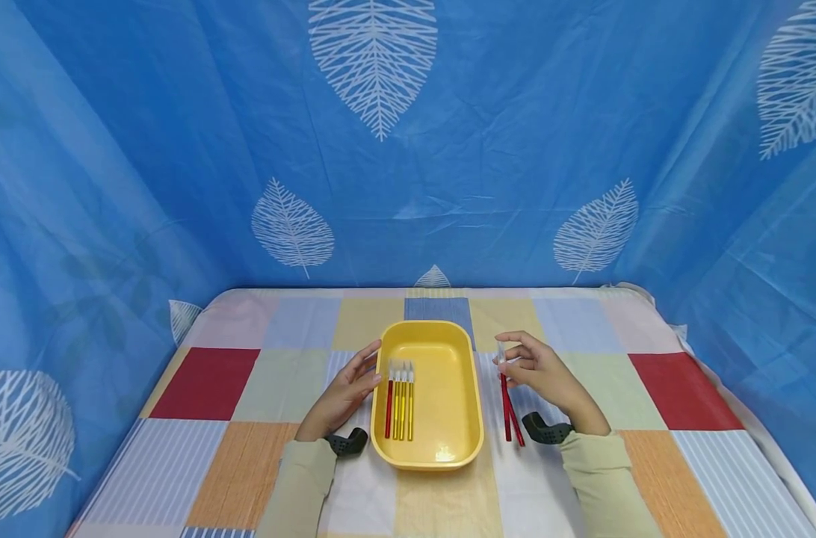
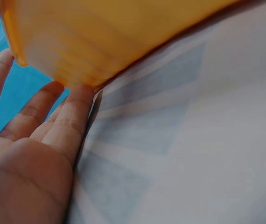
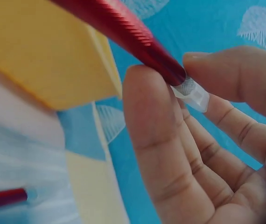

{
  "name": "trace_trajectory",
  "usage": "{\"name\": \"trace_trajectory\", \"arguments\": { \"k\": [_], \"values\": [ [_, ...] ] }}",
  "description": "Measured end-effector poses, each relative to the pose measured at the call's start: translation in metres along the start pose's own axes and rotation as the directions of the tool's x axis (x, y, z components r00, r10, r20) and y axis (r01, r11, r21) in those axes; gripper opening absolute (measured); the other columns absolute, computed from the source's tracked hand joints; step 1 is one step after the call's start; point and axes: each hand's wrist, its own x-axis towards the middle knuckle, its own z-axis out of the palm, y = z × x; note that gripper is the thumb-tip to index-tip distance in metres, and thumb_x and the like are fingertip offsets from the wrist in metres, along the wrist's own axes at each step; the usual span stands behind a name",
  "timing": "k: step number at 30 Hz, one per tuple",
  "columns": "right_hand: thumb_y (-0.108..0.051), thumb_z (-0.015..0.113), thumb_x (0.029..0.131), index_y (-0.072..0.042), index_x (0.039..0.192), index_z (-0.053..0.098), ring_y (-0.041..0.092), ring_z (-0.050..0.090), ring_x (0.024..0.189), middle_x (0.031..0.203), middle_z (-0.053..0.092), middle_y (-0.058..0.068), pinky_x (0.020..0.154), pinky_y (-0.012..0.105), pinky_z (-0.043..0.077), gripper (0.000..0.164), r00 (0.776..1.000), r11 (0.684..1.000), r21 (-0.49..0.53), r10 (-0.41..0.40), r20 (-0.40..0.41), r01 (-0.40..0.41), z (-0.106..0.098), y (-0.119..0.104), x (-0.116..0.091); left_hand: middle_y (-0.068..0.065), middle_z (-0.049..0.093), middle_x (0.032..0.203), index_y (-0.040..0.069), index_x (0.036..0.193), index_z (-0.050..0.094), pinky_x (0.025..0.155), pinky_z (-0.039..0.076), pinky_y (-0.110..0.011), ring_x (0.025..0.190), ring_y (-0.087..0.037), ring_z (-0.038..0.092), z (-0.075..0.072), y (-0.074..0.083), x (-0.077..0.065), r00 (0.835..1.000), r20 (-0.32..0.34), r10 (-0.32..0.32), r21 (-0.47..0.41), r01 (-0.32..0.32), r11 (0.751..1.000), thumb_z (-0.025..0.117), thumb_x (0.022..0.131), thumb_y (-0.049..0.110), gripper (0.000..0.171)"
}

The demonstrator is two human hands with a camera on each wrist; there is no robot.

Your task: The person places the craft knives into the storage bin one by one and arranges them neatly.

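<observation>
My right hand [image 1: 532, 368] pinches a red craft knife [image 3: 123, 32] between thumb and finger near its clear cap [image 3: 198, 97], the handle pointing back toward me. A second red craft knife [image 1: 516, 427] lies on the cloth below it, partly overlapped by the first in the head view. With fingers fairly straight, my left hand [image 1: 344, 388] touches the left side of a yellow tray [image 1: 448, 396]; its fingertips [image 2: 79, 93] meet the outer wall. Inside the tray, along its left side, one red capped craft knife [image 1: 388, 409] lies beside several gold ones [image 1: 403, 411].
A patchwork cloth [image 1: 300, 388] covers the table under the tray. Behind and at both sides hangs a blue curtain [image 1: 482, 187] with white leaf prints. Black wrist bands [image 1: 545, 430] sit at both cuffs.
</observation>
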Motion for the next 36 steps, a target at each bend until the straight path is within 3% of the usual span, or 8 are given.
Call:
{"name": "trace_trajectory", "arguments": {
  "k": [5,15,22,36],
  "values": [
    [0.006,0.065,0.102,0.015,0.148,0.045,0.017,0.073,0.087,0.114,0.067,0.032,0.075,0.035,0.067,0.051,0.999,1.0,-0.015,-0.015,0.032,0.015,0.007,-0.009,-0.001,-0.025,0.022,0.176,0.008,0.173,0.023,0.127,0.029,-0.055,0.161,-0.045,0.027,0.001,-0.001,0.001,1.0,-0.012,-0.002,0.013,0.002,1.0,0.057,0.109,0.003,0.072],
    [0.006,0.063,0.103,0.016,0.148,0.046,0.017,0.072,0.083,0.112,0.067,0.024,0.076,0.04,0.067,0.05,0.995,0.997,-0.042,-0.065,0.071,0.068,0.016,-0.022,0.001,-0.024,0.022,0.176,0.009,0.173,0.022,0.127,0.03,-0.055,0.161,-0.044,0.027,0.001,0.001,-0.001,1.0,-0.01,-0.003,0.007,0.003,1.0,0.055,0.109,0.001,0.072],
    [0.005,0.065,0.103,0.014,0.15,0.046,0.018,0.072,0.087,0.112,0.065,0.023,0.077,0.034,0.067,0.051,0.996,0.999,-0.041,-0.031,0.079,0.035,0.023,-0.029,0.009,-0.024,0.021,0.177,0.009,0.173,0.021,0.128,0.029,-0.055,0.162,-0.043,0.026,0.001,0.002,0.0,1.0,0.001,-0.002,0.0,0.002,1.0,0.055,0.109,0.001,0.073],
    [0.004,0.063,0.104,0.016,0.15,0.044,0.019,0.072,0.088,0.11,0.065,0.024,0.078,0.037,0.067,0.052,0.993,1.0,0.014,0.013,0.114,-0.015,0.038,-0.031,0.029,-0.024,0.021,0.177,0.01,0.173,0.022,0.128,0.028,-0.056,0.162,-0.043,0.024,0.001,0.0,0.0,1.0,-0.007,0.001,0.002,-0.001,1.0,0.056,0.109,0.002,0.073]
  ]
}}
